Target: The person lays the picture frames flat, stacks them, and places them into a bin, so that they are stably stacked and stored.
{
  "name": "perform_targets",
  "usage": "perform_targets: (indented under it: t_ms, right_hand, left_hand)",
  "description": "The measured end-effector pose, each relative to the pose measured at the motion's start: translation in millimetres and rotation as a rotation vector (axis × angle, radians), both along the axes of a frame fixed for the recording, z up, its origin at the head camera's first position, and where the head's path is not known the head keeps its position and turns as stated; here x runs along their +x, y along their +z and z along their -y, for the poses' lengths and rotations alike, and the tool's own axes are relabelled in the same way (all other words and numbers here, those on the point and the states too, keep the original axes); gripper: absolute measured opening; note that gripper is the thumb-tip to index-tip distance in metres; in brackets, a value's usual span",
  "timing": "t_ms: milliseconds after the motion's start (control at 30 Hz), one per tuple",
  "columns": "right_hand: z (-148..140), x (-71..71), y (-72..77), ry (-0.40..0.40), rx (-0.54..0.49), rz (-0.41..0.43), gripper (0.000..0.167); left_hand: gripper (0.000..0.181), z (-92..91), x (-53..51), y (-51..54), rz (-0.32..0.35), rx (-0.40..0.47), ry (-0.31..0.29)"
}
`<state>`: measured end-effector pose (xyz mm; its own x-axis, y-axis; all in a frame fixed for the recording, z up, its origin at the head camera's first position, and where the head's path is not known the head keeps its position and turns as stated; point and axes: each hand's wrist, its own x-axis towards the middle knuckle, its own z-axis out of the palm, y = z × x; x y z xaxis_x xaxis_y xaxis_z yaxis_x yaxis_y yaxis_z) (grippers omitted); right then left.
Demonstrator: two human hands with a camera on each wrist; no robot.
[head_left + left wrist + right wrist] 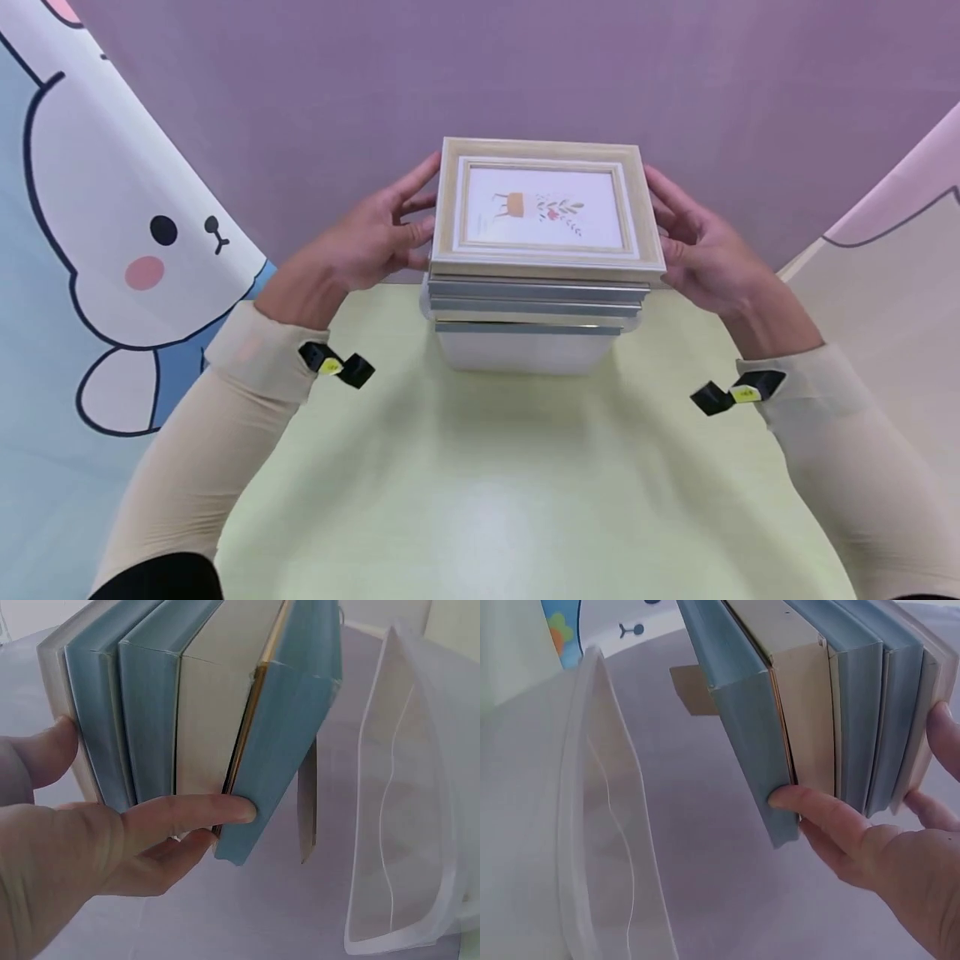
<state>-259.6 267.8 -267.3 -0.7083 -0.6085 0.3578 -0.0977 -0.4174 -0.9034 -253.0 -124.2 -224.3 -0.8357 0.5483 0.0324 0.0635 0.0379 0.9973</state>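
A stack of picture frames is held level between my two hands above a white bin. The top frame is cream and shows a print of a potted plant; blue and cream frames lie beneath it. My left hand grips the stack's left side, its fingers spread across the edges in the left wrist view. Opposite, my right hand grips the right side, its thumb near the top frame and a fingertip on the lowest blue frame. Under the stack a thin flap hangs down.
The bin's open mouth, with its rim, is seen apart from the stack in both wrist views. It stands on a pale green table against a purple backdrop. A cartoon-printed cloth hangs at the left.
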Motion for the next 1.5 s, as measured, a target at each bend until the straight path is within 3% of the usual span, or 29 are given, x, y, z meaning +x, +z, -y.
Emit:
perform_targets:
  t_ms: [267,533,800,1033,1200,1333,1500]
  right_hand:
    - [-8,-35.9,-19.9,0.015,-0.031,0.03,0.083]
    - [-9,-64.9,-51.1,-0.063,-0.023,0.092,0.081]
    - [-2,-75.3,-66.1,-0.16,0.098,0.143,0.079]
    - [7,-83.1,-74.2,-0.207,0.169,0.17,0.075]
    - [15,-86.2,-80.8,-0.206,0.177,0.214,0.072]
    - [20,-88.6,-87.4,-0.247,0.149,0.305,0.068]
    - [26,-91.2,-93.3,-0.349,0.081,0.448,0.067]
  left_hand:
    - [0.076,-13.2,-42.2,-12.6,0.05,-0.035,0.042]
    - [0.077,-19.0,-76.4,-40.8,0.115,0.055,0.032]
    - [0.072,-19.2,-92.0,-74.3,0.202,0.155,0.066]
    - [0.061,-22.1,-107.1,-103.4,0.26,0.163,0.172]
    - [0.059,-25.3,-112.1,-122.7,0.301,0.153,0.23]
    - [0.058,-31.2,-113.3,-128.7,0.309,0.157,0.257]
    - [0.058,-41.8,-115.3,-126.4,0.303,0.148,0.289]
